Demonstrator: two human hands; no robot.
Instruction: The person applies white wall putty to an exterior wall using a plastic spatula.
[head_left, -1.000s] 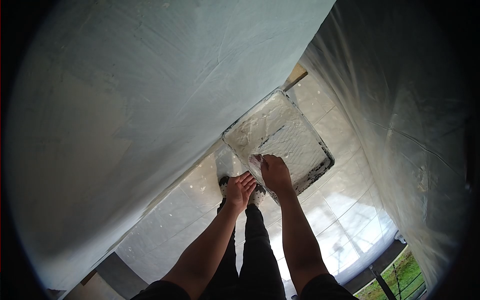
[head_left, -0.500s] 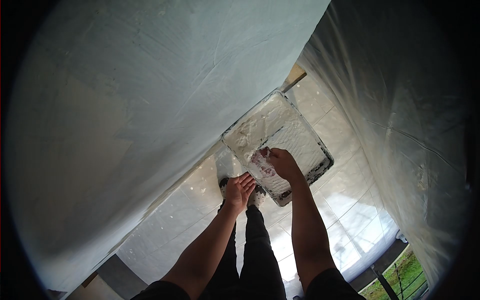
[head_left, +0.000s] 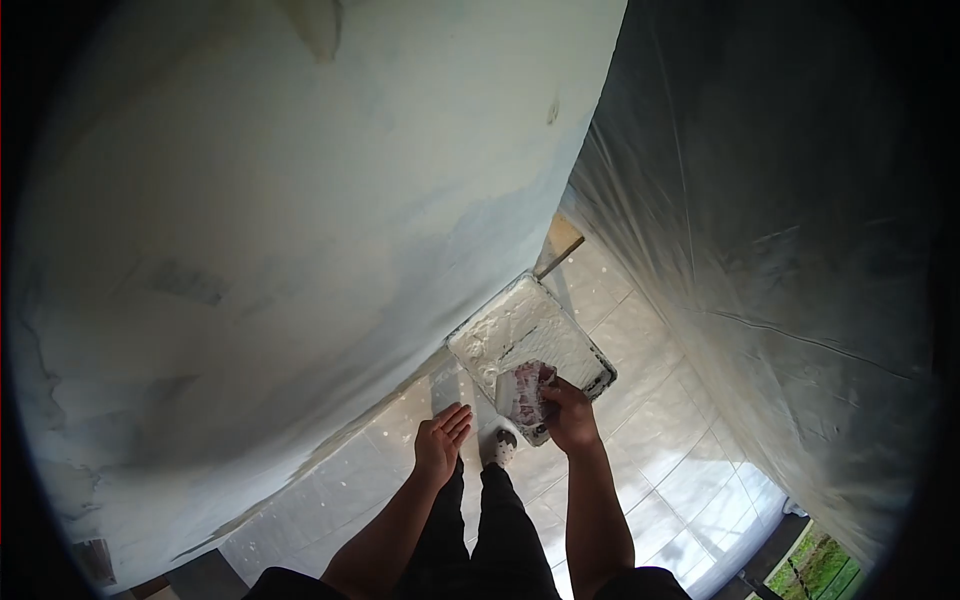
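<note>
My right hand [head_left: 570,415] grips a flat reddish tool [head_left: 528,392] smeared with white paste, held over the lower left part of a tray. That tray [head_left: 575,345] has a dark, spattered rim and holds a thick, off-white paste with ridges in its surface. To the left of the tray, my left hand [head_left: 443,440] is empty, its fingers stretched out and the palm turned up. The exact shape of the tool is partly hidden by paste and by my fingers.
A large, patchy pale wall [head_left: 330,220] rises on the left. Clear plastic sheeting [head_left: 790,300] hangs on the right. Pale floor tiles [head_left: 640,450] with white spots lie below, my foot [head_left: 500,443] beside the tray. A wooden piece [head_left: 560,255] is behind the tray.
The view has tilted up toward the wall, and the tray appears lower and smaller. My right hand has raised the tool off the paste. My left hand has shifted left, away from the tray.
</note>
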